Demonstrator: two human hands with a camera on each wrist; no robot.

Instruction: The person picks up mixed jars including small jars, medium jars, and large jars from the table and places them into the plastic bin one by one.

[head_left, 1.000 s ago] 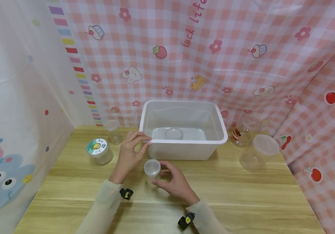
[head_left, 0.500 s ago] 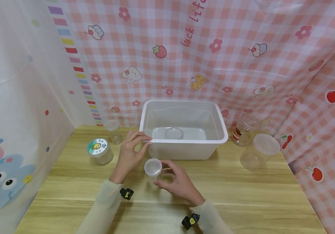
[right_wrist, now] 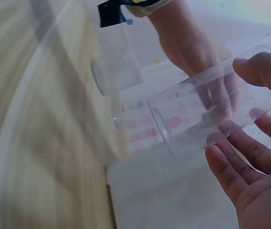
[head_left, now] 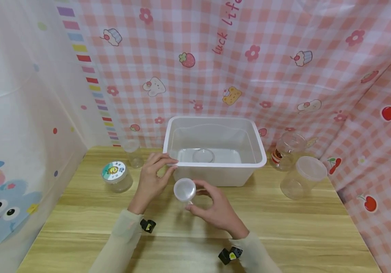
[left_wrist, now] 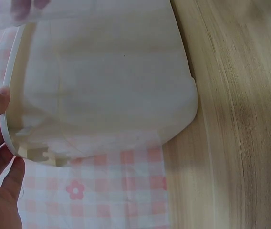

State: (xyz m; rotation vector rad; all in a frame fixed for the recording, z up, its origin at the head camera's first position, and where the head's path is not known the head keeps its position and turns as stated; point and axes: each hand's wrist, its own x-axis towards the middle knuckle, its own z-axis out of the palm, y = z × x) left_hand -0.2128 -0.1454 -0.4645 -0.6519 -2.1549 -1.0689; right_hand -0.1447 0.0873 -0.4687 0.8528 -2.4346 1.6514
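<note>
A clear plastic jar (head_left: 185,190) with a whitish lid is held by my right hand (head_left: 216,206), thumb on one side and fingers on the other. In the right wrist view the jar (right_wrist: 197,109) is tilted, its bottom off the table. My left hand (head_left: 152,180) pinches the front left corner of the rim of a white plastic bin (head_left: 212,176). In the left wrist view its thumb and fingers lie on either side of that rim (left_wrist: 10,76). Inside the bin, a clear round piece (head_left: 203,156) shows on the floor.
Left of the bin stand a jar with a printed lid (head_left: 117,178) and a slim clear jar (head_left: 134,155). On the right are a clear jar with a label (head_left: 286,151) and a wide lidded jar (head_left: 301,180). A checked cloth (head_left: 202,76) hangs behind the wooden table (head_left: 301,235).
My right hand has lifted the clear jar and carried it slightly right and toward the bin. My left hand has stayed on the bin's rim.
</note>
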